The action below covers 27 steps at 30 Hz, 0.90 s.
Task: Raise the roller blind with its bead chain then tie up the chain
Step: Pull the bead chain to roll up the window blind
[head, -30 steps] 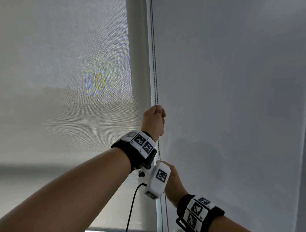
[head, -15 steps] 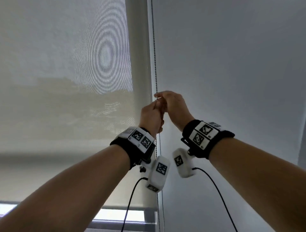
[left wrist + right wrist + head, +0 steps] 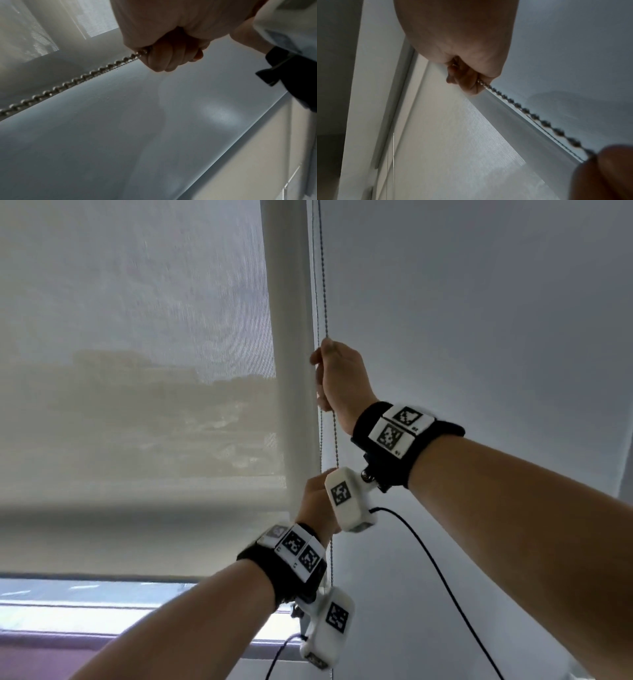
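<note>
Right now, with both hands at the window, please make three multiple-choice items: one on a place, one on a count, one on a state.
1. Which hand holds the bead chain higher up?
A. the right hand
B. the left hand
C. both level

2. How many hands grip the chain?
A. none
B. one
C. two

3. In what state is the roller blind?
A. fully down
B. partly raised
C. fully rolled up

Answers:
1 A: in the head view the right hand is clearly above the left.
2 C: each wrist view shows fingers curled round the beads.
3 B: a bright strip of window shows under the blind's bottom edge.
</note>
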### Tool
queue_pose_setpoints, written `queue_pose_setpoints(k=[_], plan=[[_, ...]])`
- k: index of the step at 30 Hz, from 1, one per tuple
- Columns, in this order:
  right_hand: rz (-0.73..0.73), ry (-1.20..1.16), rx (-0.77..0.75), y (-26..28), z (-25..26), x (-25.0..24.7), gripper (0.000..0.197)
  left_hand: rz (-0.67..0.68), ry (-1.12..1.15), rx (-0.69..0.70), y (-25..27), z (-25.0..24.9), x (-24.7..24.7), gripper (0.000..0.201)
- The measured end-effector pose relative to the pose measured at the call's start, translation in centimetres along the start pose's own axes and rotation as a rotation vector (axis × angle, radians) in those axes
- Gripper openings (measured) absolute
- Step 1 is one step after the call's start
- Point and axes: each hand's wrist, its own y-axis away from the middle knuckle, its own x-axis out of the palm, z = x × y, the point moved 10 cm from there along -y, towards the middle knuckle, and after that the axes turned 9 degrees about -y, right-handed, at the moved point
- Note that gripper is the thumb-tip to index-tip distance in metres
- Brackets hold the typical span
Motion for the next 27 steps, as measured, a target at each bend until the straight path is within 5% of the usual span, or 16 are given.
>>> queue_pose_setpoints(k=[2, 8, 16, 27], plan=[[-0.016, 0.011, -0.019, 0.4, -0.5, -0.3, 0.040, 0.031, 0.019, 0.005, -0.2, 0.5, 0.3, 0.046], [-0.030, 0.057, -0.086, 1.0, -0.5, -1.2, 0.042, 0.101, -0.013, 0.019, -0.4, -1.9, 0.5, 0.014], [-0.046, 0.052, -0.083, 3.8, -3.7, -2.6, 0.039, 0.026, -0.107, 0.273, -1.2, -10.2, -1.3, 0.042], [-0.008, -0.013, 0.035, 12.0, -11.8, -2.9, 0.047, 0.063, -0.069, 0.286, -0.3, -12.4, 0.8, 0.042]])
